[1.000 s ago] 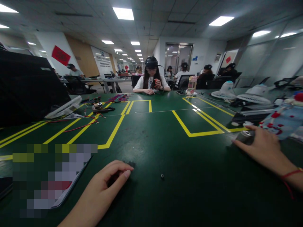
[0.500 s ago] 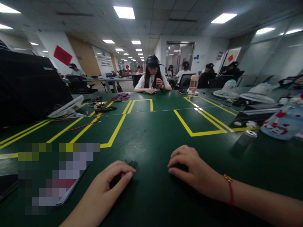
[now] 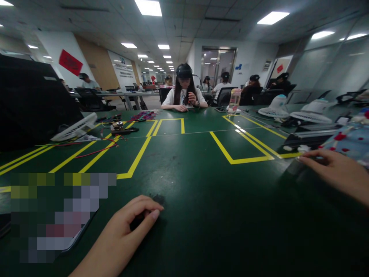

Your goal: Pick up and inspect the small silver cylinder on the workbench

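My left hand [image 3: 131, 225] rests low on the green table [image 3: 184, 231], fingers curled and thumb tip close against the index finger. Nothing shows in it. Beside its fingertips is a dark smudge [image 3: 158, 198] on the tabletop. At the right edge, my right hand [image 3: 336, 171] reaches out with thumb and index fingertips at the top of a small silver can [image 3: 293, 168]. The fingers cover the can's rim and are a little blurred, so whether they grip it is unclear. The red bracelet wrist is out of frame.
A pixelated flat object [image 3: 96, 194] lies at lower left. Fans [image 3: 75, 129] and wires [image 3: 96, 152] are farther left. Metal profiles [image 3: 311, 134], a blue patterned bag [image 3: 350, 140] and a bottle [image 3: 234, 100] stand at right. A person [image 3: 183, 94] sits opposite.
My right hand has moved right and slightly farther out, from the table's middle to the silver can. My left hand has stayed in place. The view has shifted slightly.
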A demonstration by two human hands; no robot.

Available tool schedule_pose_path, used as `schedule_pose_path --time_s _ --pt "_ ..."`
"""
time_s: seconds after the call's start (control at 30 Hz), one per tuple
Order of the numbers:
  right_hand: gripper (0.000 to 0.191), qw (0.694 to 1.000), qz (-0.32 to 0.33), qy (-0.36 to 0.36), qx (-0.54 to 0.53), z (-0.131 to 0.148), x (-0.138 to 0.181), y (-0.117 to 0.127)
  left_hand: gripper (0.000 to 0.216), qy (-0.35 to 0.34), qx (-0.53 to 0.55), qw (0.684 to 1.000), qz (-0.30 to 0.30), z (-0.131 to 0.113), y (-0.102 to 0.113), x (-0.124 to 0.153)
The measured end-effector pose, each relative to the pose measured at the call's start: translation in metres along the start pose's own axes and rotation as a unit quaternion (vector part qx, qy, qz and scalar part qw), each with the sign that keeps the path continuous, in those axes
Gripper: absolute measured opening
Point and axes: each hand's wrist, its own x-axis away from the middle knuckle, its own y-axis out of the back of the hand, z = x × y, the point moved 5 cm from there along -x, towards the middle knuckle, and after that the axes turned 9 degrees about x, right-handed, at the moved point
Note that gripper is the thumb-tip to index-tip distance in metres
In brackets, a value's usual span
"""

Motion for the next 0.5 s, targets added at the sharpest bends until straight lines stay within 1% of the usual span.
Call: schedule_pose_path --time_s 0.13,0.3,0.43,0.5 --pt "0.044 0.999 0.007 -0.035 -0.010 -0.007 -0.003 -0.002 0.023 0.000 0.001 1.000 0.003 -0.001 0.001 0.002" --pt "0.042 0.998 0.025 -0.050 -0.032 -0.013 -0.007 -0.003 0.023 0.001 0.005 1.000 0.007 -0.002 0.001 0.001" --pt "0.050 0.996 0.012 -0.077 -0.051 -0.013 -0.007 -0.001 0.022 0.002 0.008 1.000 0.004 -0.004 0.000 0.002" --pt "0.053 0.994 0.015 -0.093 -0.062 -0.011 -0.006 0.000 0.022 0.003 0.010 1.000 0.004 -0.004 0.001 0.002"
